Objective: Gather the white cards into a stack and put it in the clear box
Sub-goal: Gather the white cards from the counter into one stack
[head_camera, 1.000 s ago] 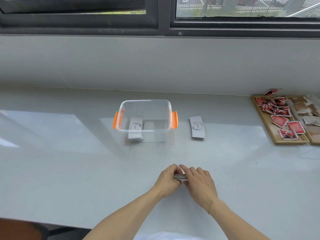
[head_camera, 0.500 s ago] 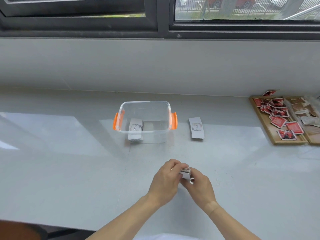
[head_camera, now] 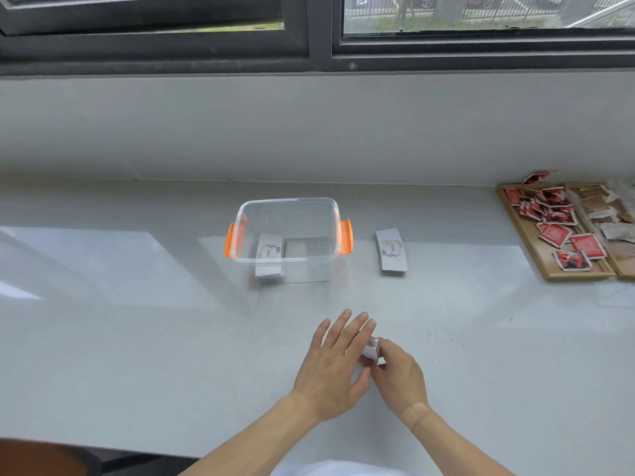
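Observation:
A small stack of white cards (head_camera: 371, 350) stands on edge on the grey counter, gripped from the right by my right hand (head_camera: 398, 374). My left hand (head_camera: 335, 362) lies flat against the stack's left face with its fingers spread. Beyond my hands stands the clear box (head_camera: 290, 202) with orange handles; a stack of white cards (head_camera: 270, 250) lies inside at its left. Another white card stack (head_camera: 391, 249) lies on the counter to the right of the box.
A wooden tray (head_camera: 536, 255) holding several red packets sits at the far right, with a second tray of brown packets beside it. A grey wall and a dark window frame (head_camera: 319, 56) rise behind the counter.
The stack was lying flat between both hands; it has been turned up on edge. My left hand's fingers have opened out flat against it while my right hand keeps its grip.

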Motion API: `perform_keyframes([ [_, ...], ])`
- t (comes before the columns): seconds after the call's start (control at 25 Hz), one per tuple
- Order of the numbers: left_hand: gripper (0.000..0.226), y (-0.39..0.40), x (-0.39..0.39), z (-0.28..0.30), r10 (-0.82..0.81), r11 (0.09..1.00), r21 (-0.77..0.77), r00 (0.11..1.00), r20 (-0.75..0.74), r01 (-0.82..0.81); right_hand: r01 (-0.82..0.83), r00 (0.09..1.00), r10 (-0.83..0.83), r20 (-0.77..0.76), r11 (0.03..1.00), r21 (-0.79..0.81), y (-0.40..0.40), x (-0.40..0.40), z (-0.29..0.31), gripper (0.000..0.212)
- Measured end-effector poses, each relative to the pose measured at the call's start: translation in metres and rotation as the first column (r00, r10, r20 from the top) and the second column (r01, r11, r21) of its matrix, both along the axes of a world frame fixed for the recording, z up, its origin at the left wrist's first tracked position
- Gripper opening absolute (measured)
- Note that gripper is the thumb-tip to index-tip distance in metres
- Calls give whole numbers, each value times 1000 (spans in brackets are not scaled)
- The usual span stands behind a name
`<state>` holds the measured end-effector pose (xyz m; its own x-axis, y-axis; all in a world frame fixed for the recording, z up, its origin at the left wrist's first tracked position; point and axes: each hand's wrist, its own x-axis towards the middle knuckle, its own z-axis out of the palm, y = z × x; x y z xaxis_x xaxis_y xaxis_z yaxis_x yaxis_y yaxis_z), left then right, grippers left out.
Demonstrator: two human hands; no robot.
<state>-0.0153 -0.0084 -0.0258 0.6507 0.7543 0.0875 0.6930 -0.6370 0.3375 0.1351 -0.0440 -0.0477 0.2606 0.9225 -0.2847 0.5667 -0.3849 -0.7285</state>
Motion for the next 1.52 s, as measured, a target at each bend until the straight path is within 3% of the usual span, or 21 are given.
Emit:
perform_keyframes([
  [0.08, 79, -2, -3, 0, -21, 1000, -22, 1000, 23, 22, -18, 999, 17, 30, 999, 33, 1, 1, 1, 22],
  [0.2, 83, -9, -8, -2, -85, 996, -13, 992, -90, 84, -68, 996, 68, 56, 998, -18, 2, 3, -1, 14],
  [0.36, 86, -6, -4, 0, -90, 995, 42, 996, 12, 89, -84, 996, 85, 41, 996, -26, 2, 5, -2, 12],
  [0.48, 86, -10, -6, -2, -123, 991, 28, 984, -129, 128, -87, 993, 90, 73, 996, -31, 0, 1, -2, 24],
  [0.6, 86, -8, -5, -1, -104, 994, 6, 979, -176, 107, -3, 1000, 4, 21, 1000, -29, -3, -4, 3, 18],
  [0.76, 86, 1, -9, -1, -173, 985, -34, 981, -84, 171, 119, 992, -117, -40, 992, 32, -14, -8, 6, 16],
  [0.88, 87, 13, -14, -2, 66, 970, -236, 996, 54, -51, 210, 978, -209, -25, 977, 29, -16, -7, 6, 11],
  [0.92, 85, 19, -14, -4, 185, 909, -390, 981, 59, -148, 238, 970, -237, -57, 971, 16, -14, -6, 7, 12],
  [1.0, 77, 32, -11, -9, 355, 661, -713, 935, 20, -235, 263, 950, -266, -165, 964, -41, -9, 1, 8, 14],
  [1.04, 71, 37, -8, -12, 397, 547, -806, 918, 13, -225, 247, 939, -260, -224, 965, -81, -7, 7, 8, 14],
  [1.12, 52, 46, 1, -13, 449, 413, -895, 893, 40, -168, 172, 913, -223, -342, 970, -175, -1, 21, 7, 13],
  [1.28, 33, 53, 20, -10, 548, 292, -946, 835, 46, -140, 67, 845, -211, -492, 953, -295, 8, 51, 6, 13],
  [1.52, 26, 71, 61, -9, 679, 225, -953, 734, 5, -201, 108, 838, -246, -488, 949, -295, 46, 89, 8, 22],
])
